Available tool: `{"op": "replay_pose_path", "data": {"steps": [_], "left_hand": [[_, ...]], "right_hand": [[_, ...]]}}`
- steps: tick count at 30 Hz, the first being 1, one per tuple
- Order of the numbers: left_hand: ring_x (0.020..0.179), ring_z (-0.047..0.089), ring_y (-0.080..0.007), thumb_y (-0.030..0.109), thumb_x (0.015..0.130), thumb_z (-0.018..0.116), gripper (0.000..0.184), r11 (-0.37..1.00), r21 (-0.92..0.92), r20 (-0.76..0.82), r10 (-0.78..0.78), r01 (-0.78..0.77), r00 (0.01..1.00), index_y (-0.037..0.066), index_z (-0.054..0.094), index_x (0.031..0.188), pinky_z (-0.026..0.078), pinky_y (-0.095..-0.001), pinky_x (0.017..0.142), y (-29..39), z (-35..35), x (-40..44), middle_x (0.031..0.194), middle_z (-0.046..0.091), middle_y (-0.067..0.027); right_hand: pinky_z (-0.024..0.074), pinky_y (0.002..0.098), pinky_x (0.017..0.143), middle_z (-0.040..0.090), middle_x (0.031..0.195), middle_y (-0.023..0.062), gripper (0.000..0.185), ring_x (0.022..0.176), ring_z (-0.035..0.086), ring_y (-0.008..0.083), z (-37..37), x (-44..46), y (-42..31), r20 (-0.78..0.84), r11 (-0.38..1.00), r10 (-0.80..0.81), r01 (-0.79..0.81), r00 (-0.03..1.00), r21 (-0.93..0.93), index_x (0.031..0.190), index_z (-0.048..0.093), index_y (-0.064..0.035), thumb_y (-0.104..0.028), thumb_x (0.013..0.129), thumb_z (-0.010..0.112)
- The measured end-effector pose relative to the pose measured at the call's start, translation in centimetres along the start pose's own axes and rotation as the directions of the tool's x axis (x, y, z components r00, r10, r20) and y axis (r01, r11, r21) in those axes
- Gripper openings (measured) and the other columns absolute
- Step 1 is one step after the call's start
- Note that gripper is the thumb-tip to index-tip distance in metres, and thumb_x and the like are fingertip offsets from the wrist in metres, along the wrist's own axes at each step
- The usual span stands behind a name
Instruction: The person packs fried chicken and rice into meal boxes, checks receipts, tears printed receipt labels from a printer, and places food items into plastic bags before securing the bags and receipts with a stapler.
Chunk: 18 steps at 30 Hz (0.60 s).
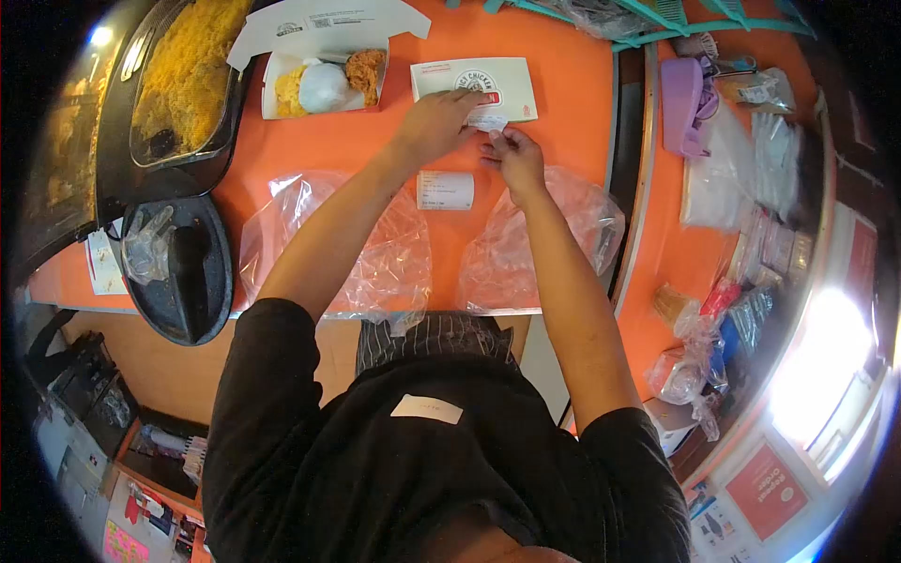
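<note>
My left hand (439,124) lies over the closed white chicken box (519,83), fingers stretched out flat across its printed lid. My right hand (519,167) pinches the edge of a small white paper slip (487,122) at the front side of that box. Part of the slip is covered by my fingers. Just below my hands, a printed receipt (446,190) lies on the orange counter (375,150). Clear plastic bags sit under my forearms, one bag (328,249) to the left and another bag (544,249) to the right.
An open box (327,83) holds fried chicken, a wrapped white portion and yellow food. At left stand a tray of shredded yellow food (188,75) and a dark oval tray (178,267). A purple holder (683,108) and plastic packs (718,174) lie at right; a teal rack (699,28) runs behind.
</note>
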<state>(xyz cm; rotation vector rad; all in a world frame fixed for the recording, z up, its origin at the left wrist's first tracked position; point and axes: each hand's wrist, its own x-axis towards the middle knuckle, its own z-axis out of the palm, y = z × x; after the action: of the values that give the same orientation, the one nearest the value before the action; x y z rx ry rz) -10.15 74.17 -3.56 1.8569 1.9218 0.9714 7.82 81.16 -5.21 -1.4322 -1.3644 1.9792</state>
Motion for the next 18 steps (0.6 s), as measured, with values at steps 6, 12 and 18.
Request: {"op": "replay_pose_path", "data": {"steps": [6, 12, 18], "left_hand": [[0.108, 0.064, -0.0317, 0.018, 0.079, 0.073, 0.051, 0.999, -0.003, 0.034, -0.044, 0.044, 0.998, 0.010, 0.057, 0.127, 0.052, -0.0417, 0.092, 1.6, -1.5, 0.1, 0.122, 0.064, -0.0153], [0.102, 0.066, -0.0308, 0.023, 0.078, 0.075, 0.052, 0.985, 0.136, -0.009, -0.105, 0.105, 0.994, 0.011, 0.056, 0.124, 0.053, -0.0413, 0.087, 1.6, 0.0, 0.3, 0.114, 0.068, -0.0131], [0.094, 0.068, -0.0324, 0.022, 0.077, 0.076, 0.051, 0.990, 0.116, -0.066, -0.073, 0.080, 0.995, 0.012, 0.055, 0.122, 0.054, -0.0420, 0.082, 1.2, 0.4, 0.2, 0.105, 0.070, -0.0136]], "right_hand": [[0.0592, 0.0292, 0.063, 0.068, 0.092, 0.0084, 0.020, 0.078, 0.068, 0.0158, 0.4, 0.1, 0.4, -0.048, 0.998, -0.058, 0.059, 0.997, 0.021, 0.108, 0.063, 0.0019, -0.015, 0.098, 0.062], [0.0577, 0.0278, 0.058, 0.070, 0.086, 0.0073, 0.019, 0.073, 0.069, 0.0144, 1.1, 0.2, 1.1, -0.138, 0.994, -0.099, 0.106, 0.986, 0.041, 0.106, 0.064, 0.0018, -0.015, 0.096, 0.065], [0.0561, 0.0275, 0.060, 0.069, 0.092, 0.0068, 0.018, 0.076, 0.068, 0.0142, 1.1, 0.6, 1.8, -0.153, 0.994, -0.081, 0.090, 0.985, 0.055, 0.106, 0.064, -0.0008, -0.015, 0.096, 0.066]]}}
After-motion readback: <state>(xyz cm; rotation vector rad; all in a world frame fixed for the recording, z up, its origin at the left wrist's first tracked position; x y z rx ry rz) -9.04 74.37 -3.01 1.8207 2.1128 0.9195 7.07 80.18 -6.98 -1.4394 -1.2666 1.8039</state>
